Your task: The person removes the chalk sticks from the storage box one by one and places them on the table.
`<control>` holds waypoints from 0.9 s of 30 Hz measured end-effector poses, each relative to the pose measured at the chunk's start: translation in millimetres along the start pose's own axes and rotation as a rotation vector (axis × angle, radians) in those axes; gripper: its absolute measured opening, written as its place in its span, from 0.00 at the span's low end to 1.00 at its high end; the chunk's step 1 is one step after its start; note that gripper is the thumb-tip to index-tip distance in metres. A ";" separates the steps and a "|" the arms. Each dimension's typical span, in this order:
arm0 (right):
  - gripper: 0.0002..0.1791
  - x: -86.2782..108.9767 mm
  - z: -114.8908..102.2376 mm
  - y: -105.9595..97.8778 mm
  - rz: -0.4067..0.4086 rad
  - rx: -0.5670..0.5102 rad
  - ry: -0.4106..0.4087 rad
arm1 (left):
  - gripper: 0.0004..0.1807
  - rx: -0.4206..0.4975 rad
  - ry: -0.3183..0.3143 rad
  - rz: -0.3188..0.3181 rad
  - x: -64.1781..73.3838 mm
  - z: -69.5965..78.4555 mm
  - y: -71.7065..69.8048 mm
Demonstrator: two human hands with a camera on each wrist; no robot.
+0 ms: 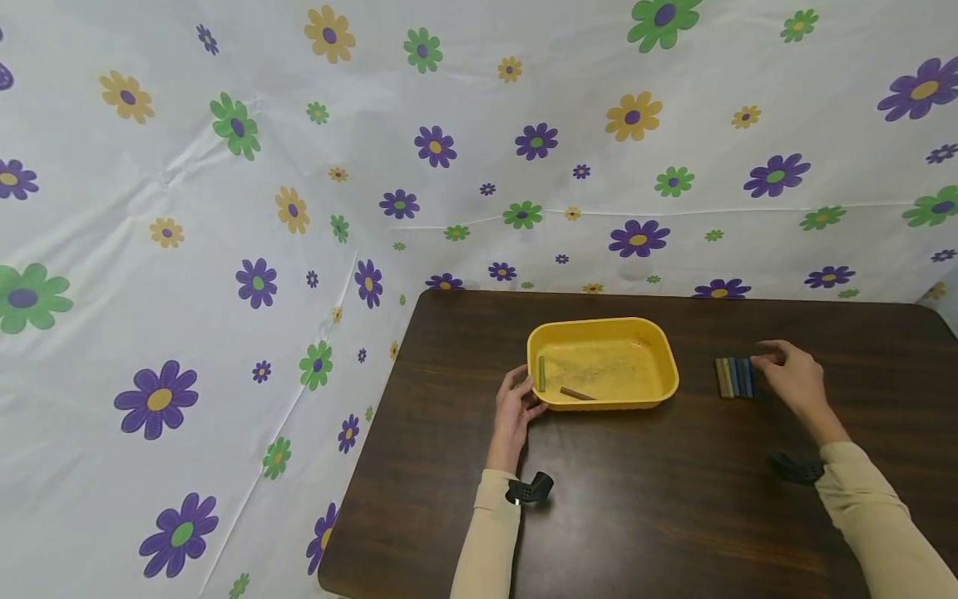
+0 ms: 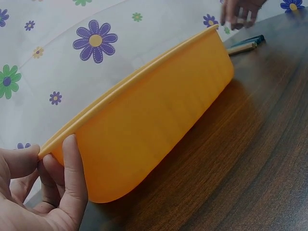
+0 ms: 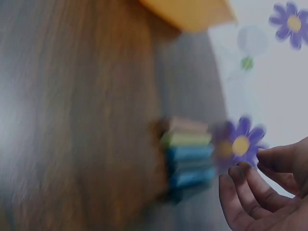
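A shallow yellow plastic tub sits on the table, and my left hand grips its near left corner. In the left wrist view, the thumb and fingers pinch the rim of the tub. Inside it lie a green stick along the left wall and a brown stick by the near wall. Right of the tub, several chalk-like coloured sticks lie side by side, tan, yellowish and blue. My right hand is just right of this row, fingers loosely bent, with nothing between thumb and fingertips in the right wrist view.
The dark brown wooden table has rounded corners. Behind it and to its left hangs a white sheet printed with flowers. A black strap mount is on the left wrist, another on the right.
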State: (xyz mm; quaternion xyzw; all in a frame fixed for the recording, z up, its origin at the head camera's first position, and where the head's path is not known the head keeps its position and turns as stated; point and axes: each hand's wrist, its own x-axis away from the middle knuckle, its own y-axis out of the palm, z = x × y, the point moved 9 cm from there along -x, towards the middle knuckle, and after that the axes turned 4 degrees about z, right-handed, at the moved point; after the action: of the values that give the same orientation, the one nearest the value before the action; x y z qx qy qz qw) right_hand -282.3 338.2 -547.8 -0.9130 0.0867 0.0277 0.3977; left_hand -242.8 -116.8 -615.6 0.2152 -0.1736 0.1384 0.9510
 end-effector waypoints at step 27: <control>0.25 4.9 -158.8 108.9 -0.435 -0.271 -0.118 | 0.20 0.003 0.005 0.000 1.2 1.1 -0.5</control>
State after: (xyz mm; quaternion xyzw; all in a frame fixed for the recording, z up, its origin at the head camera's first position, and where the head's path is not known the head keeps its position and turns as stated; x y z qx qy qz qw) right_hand -300.1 148.5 -518.7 -0.9519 -0.1396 0.0060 0.2727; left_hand -241.9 -117.5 -614.5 0.2164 -0.1708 0.1392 0.9511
